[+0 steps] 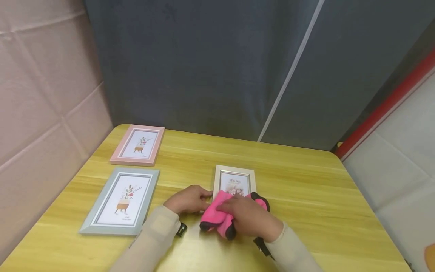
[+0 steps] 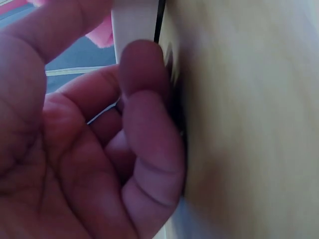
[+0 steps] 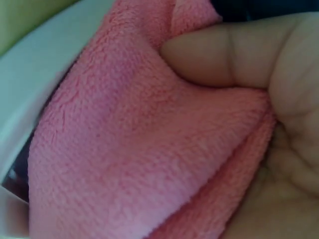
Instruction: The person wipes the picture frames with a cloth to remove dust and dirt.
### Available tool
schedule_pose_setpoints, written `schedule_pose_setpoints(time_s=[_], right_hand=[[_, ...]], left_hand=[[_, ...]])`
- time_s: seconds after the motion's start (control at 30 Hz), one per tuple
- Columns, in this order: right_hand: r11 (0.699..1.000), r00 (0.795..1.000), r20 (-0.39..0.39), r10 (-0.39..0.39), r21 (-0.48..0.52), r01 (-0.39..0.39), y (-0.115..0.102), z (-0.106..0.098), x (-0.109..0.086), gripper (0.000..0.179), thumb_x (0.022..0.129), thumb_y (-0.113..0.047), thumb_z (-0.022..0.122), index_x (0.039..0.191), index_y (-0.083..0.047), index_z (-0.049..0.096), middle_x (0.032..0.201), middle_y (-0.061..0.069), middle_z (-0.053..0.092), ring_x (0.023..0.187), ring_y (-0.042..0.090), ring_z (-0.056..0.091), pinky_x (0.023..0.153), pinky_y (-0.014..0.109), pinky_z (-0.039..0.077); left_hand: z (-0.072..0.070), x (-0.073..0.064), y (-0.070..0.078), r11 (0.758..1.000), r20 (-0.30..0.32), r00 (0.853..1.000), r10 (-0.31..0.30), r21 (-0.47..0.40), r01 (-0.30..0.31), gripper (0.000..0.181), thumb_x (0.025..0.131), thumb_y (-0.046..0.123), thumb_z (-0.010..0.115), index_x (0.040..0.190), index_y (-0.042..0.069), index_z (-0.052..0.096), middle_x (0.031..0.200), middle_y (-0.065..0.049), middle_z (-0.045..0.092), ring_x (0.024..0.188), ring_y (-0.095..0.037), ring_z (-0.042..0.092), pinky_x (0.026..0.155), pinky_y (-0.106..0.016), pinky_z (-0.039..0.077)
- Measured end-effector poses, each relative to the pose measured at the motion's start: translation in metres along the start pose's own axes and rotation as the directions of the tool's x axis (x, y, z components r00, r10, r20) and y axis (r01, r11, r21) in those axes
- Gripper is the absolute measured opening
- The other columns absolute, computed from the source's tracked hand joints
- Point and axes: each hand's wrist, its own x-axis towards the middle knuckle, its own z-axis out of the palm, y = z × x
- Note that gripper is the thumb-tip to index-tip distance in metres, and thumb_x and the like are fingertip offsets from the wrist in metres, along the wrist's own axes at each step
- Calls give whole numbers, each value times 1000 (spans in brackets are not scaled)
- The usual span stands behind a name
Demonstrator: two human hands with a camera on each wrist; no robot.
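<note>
A cream picture frame (image 1: 252,177) lies flat on the table, its lower part covered by a pink cloth (image 1: 217,211) with dark edging. My right hand (image 1: 249,217) grips the bunched cloth on top of the frame. In the right wrist view, the thumb presses into folds of the fluffy cloth (image 3: 124,129). At the frame's left edge, my left hand (image 1: 190,199) holds it. The left wrist view shows this hand's curled fingers (image 2: 152,134) low by the tabletop, against the frame's pale side (image 2: 133,25).
A pink picture frame (image 1: 159,145) lies at the table's back left corner, with a larger light blue frame (image 1: 89,229) in front of it. A dark grey partition (image 1: 190,68) stands behind the yellow wood-grain table (image 1: 306,196). Pale panels flank both sides.
</note>
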Motion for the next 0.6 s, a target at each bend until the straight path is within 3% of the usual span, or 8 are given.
schedule_pose_setpoints(time_s=[0.13, 0.23, 0.33, 0.47, 0.6], right_hand=[[1000, 1000, -5, 21, 5, -21, 8, -1, 10, 42, 88, -4, 68, 128, -17, 68, 126, 2, 67, 124, 28, 54, 107, 44, 41], [999, 999, -1, 45, 4, -45, 15, -1, 18, 45, 88, -15, 73, 132, -17, 66, 129, 3, 65, 126, 28, 53, 105, 43, 43], [996, 996, 18, 84, 4, -84, 22, -2, 27, 50, 87, -22, 75, 135, -18, 63, 133, 5, 62, 129, 29, 51, 104, 45, 44], [986, 983, 73, 168, 3, -168, 27, -6, 39, 57, 88, -24, 75, 142, -19, 58, 141, 7, 56, 135, 30, 45, 106, 49, 42], [968, 961, 116, 251, -2, -252, 30, -9, 49, 61, 90, -18, 72, 147, -22, 51, 149, 7, 49, 139, 31, 39, 109, 52, 37]], left_hand=[[0, -1, 0, 1000, -2, 1000, 10, 12, -10, 44, 85, 16, 75, 129, 12, 68, 102, 2, 69, 65, -16, 47, 60, -30, 42], [-1, -1, 0, 999, -2, 1000, 31, 13, -31, 26, 87, 15, 73, 112, 18, 77, 85, 3, 69, 64, -14, 49, 60, -30, 43], [-1, -1, -1, 999, 0, 999, 35, -19, -35, 4, 85, 19, 77, 89, 19, 77, 64, 4, 57, 60, -12, 48, 57, -28, 41], [-1, -1, -2, 998, 5, 1000, -10, -68, 10, 19, 81, 27, 83, 76, 13, 71, 58, 4, 48, 54, -12, 43, 51, -27, 36], [-2, -2, -1, 998, 16, 1000, -23, -58, 24, 18, 82, 28, 82, 82, 11, 74, 58, 3, 44, 54, -13, 41, 51, -28, 34]])
